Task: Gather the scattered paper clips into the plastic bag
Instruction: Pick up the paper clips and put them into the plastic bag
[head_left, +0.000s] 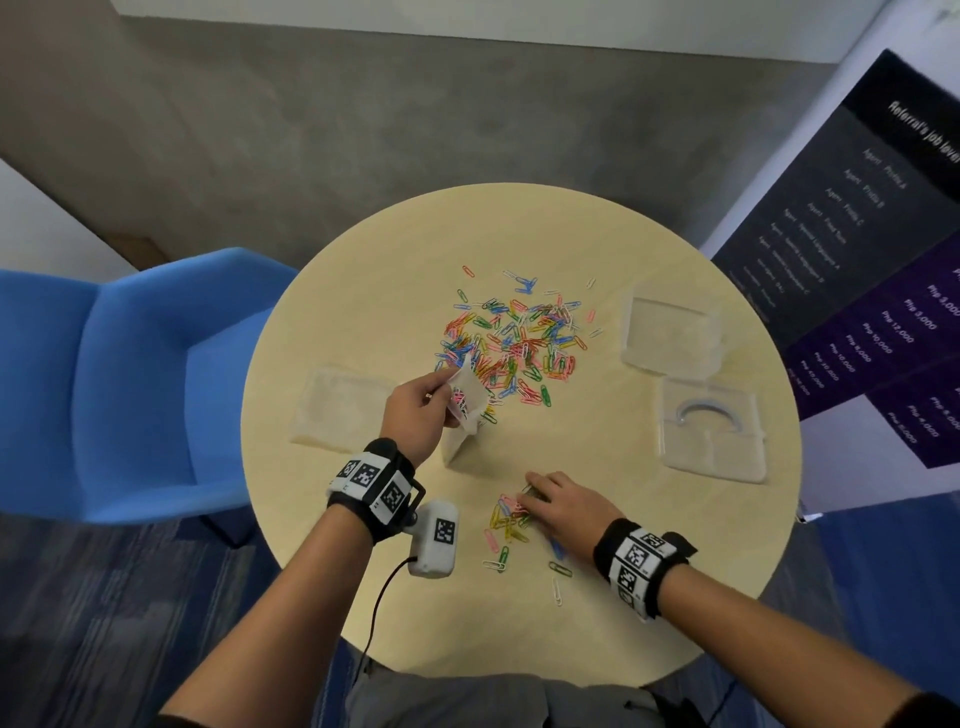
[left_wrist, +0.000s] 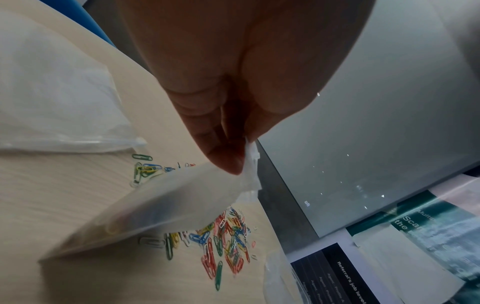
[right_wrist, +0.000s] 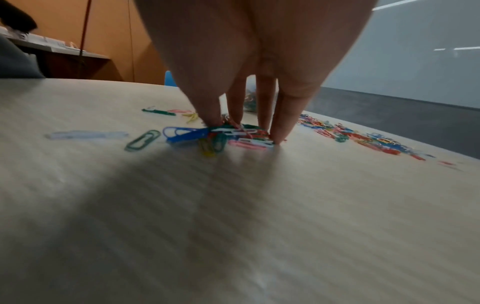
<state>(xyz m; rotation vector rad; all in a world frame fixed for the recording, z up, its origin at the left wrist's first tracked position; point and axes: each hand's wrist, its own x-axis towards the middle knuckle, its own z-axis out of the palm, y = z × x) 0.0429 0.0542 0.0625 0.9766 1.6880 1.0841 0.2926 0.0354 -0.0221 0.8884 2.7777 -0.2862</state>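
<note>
On the round beige table (head_left: 597, 623) lies a big heap of coloured paper clips (head_left: 514, 343) (left_wrist: 226, 236). My left hand (head_left: 449, 379) (left_wrist: 233, 162) pinches the top edge of a small clear plastic bag (head_left: 470, 400) (left_wrist: 168, 205), holding it up with its bottom on the table just in front of the heap; a few clips show inside. A smaller cluster of clips (head_left: 506, 514) (right_wrist: 233, 135) lies nearer me. My right hand (head_left: 527, 496) (right_wrist: 244, 129) rests its straight fingertips and thumb on this cluster, pressing it together against the table.
Another clear bag (head_left: 337, 410) lies flat to the left. Two clear plastic cases (head_left: 670, 332) (head_left: 711, 431) sit at the right. Loose clips (head_left: 558, 569) lie by my right wrist. A blue chair (head_left: 130, 379) stands left, a dark banner (head_left: 857, 260) right.
</note>
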